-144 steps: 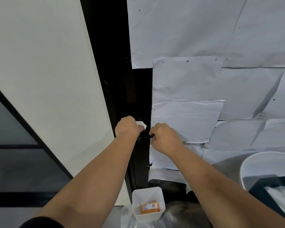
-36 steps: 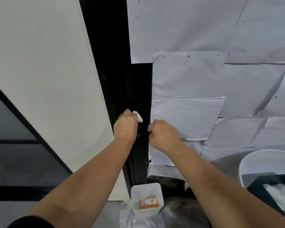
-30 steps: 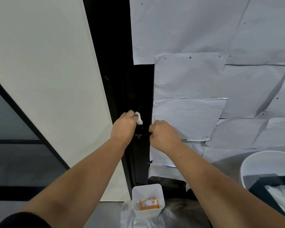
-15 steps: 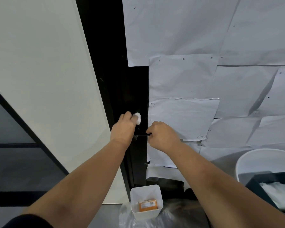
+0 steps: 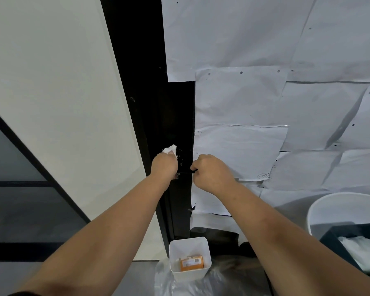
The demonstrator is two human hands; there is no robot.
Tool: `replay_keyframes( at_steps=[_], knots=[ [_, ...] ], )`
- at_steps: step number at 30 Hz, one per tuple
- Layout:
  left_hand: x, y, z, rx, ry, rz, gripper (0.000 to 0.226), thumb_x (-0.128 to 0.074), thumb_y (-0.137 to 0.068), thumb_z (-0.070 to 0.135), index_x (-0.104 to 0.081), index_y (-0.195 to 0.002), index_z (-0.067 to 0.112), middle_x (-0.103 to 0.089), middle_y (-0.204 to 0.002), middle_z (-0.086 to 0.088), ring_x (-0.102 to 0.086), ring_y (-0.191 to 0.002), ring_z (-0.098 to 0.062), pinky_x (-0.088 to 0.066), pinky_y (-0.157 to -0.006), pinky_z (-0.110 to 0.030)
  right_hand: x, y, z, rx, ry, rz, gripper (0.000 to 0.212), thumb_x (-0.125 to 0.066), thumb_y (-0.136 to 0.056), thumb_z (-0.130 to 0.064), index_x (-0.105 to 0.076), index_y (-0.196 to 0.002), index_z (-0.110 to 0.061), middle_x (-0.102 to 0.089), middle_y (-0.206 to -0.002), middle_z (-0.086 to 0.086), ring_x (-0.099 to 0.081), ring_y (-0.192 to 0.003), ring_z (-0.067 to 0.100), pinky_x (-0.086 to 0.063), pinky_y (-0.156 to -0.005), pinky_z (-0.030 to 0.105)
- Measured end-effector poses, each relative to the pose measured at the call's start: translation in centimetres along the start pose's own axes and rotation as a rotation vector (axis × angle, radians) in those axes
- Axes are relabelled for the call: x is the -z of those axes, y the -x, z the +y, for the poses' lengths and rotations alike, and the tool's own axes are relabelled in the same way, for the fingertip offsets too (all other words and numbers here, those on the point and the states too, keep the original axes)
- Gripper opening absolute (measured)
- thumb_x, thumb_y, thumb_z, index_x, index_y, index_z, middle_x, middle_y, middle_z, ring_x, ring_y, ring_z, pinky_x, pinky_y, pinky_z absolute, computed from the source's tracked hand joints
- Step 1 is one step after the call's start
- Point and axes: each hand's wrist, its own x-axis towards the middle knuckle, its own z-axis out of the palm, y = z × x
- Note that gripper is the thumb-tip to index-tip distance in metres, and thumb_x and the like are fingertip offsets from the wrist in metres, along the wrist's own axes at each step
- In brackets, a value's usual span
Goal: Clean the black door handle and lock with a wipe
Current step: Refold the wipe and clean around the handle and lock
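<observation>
Black handle (image 5: 185,173) level, long axis left-right, free end in right hand (image 5: 212,173).

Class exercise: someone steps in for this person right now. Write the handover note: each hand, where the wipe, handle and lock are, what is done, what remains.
Left hand: grips the crumpled white wipe, held against the black door just above the handle.
Right hand: curled round the end of the black door handle, steadying it.
Lock: on the dark door strip by the wipe; too dark to make out clearly.
Done: wiping is under way near the lock area; how clean it is cannot be judged.
Left: wipe along the handle itself, including the part under the right hand, then finish the lock.
</observation>
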Motion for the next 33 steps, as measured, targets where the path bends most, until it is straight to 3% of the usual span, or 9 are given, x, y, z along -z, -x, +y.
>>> replay_keyframes(
  at_steps=[3, 5, 8, 11, 16, 18, 22, 27, 33],
  knots=[
    [0.4, 0.6, 0.6, 0.229, 0.202, -0.116, 0.022, -0.048, -0.102, 0.030, -0.049, -0.110, 0.010, -0.054, -0.093, -0.011, -0.059, -0.087, -0.028, -0.055, -0.069, -0.032, 0.1, -0.1, 0.0, -0.003, 0.010, -0.008, 0.039, -0.048, -0.081, -0.007, -0.067, -0.113, -0.015, -0.061, -0.107, 0.007, -0.054, -0.105, 0.026, -0.052, -0.083, 0.039],
    [0.9, 0.0, -0.4, 0.267, 0.205, -0.196, 0.021, -0.049, -0.101, 0.025, -0.049, -0.114, 0.009, -0.057, -0.096, -0.012, -0.061, -0.087, -0.025, -0.054, -0.070, -0.033, 0.1, -0.2, 0.1, -0.006, 0.012, -0.013, 0.038, -0.048, -0.082, -0.008, -0.068, -0.113, -0.015, -0.060, -0.107, 0.007, -0.054, -0.105, 0.026, -0.052, -0.083, 0.039],
    [1.3, -1.0, -1.1, 0.225, 0.207, -0.260, 0.031, -0.054, -0.099, 0.030, -0.055, -0.122, 0.009, -0.061, -0.118, -0.011, -0.065, -0.098, -0.023, -0.054, -0.074, -0.032, 0.0, -0.3, 0.0, -0.007, 0.008, -0.002, 0.035, -0.047, -0.082, -0.008, -0.069, -0.109, -0.014, -0.061, -0.105, 0.008, -0.055, -0.103, 0.027, -0.052, -0.081, 0.039],
    [0.6, -1.4, -0.6, 0.230, 0.298, -0.271, 0.027, -0.058, -0.098, 0.023, -0.058, -0.121, 0.008, -0.066, -0.112, -0.008, -0.063, -0.109, -0.023, -0.054, -0.081, -0.032, 0.1, -0.5, -0.1, -0.016, 0.007, -0.003, 0.032, -0.047, -0.081, -0.008, -0.070, -0.104, -0.012, -0.061, -0.101, 0.009, -0.055, -0.098, 0.028, -0.053, -0.078, 0.039],
    [0.2, -1.5, -1.4, 0.101, 0.114, -0.192, 0.033, -0.054, -0.097, 0.039, -0.064, -0.113, 0.012, -0.068, -0.104, -0.002, -0.067, -0.091, -0.018, -0.052, -0.068, -0.027, 0.0, -0.5, -0.2, -0.021, -0.004, 0.012, 0.031, -0.047, -0.080, -0.008, -0.070, -0.099, -0.012, -0.060, -0.096, 0.008, -0.056, -0.094, 0.027, -0.053, -0.075, 0.038],
    [0.8, -1.5, -2.5, 0.113, 0.134, -0.222, 0.033, -0.053, -0.097, 0.042, -0.062, -0.111, 0.013, -0.067, -0.104, -0.005, -0.068, -0.082, -0.017, -0.051, -0.069, -0.028, 0.0, -0.4, 0.0, -0.022, -0.011, 0.012, 0.032, -0.047, -0.080, -0.007, -0.071, -0.100, -0.011, -0.061, -0.098, 0.009, -0.056, -0.096, 0.027, -0.053, -0.076, 0.039],
    [1.7, -1.7, -4.1, 0.263, 0.345, -0.290, 0.026, -0.049, -0.100, 0.033, -0.061, -0.114, 0.015, -0.069, -0.095, -0.007, -0.062, -0.084, -0.019, -0.045, -0.072, -0.029, -0.1, -0.3, 0.1, -0.026, -0.030, 0.014, 0.031, -0.046, -0.081, -0.006, -0.071, -0.100, -0.010, -0.062, -0.100, 0.009, -0.057, -0.099, 0.028, -0.053, -0.078, 0.039],
    [0.6, -2.1, -4.9, 0.397, 0.514, -0.298, 0.025, -0.049, -0.100, 0.014, -0.063, -0.119, 0.007, -0.069, -0.088, -0.010, -0.055, -0.067, -0.013, -0.044, -0.054, -0.022, 0.1, -0.2, 0.2, -0.018, -0.056, 0.018, 0.034, -0.047, -0.083, -0.006, -0.071, -0.106, -0.012, -0.063, -0.104, 0.008, -0.056, -0.102, 0.027, -0.053, -0.081, 0.040],
    [-1.2, -2.2, -5.3, 0.287, 0.653, -0.152, 0.027, -0.061, -0.089, -0.010, -0.063, -0.115, -0.002, -0.067, -0.103, -0.018, -0.065, -0.076, -0.022, -0.057, -0.051, -0.024, 0.1, -0.1, 0.4, -0.011, -0.066, 0.014, 0.035, -0.047, -0.083, -0.007, -0.070, -0.109, -0.014, -0.062, -0.106, 0.008, -0.054, -0.104, 0.026, -0.051, -0.083, 0.038]
  ],
)
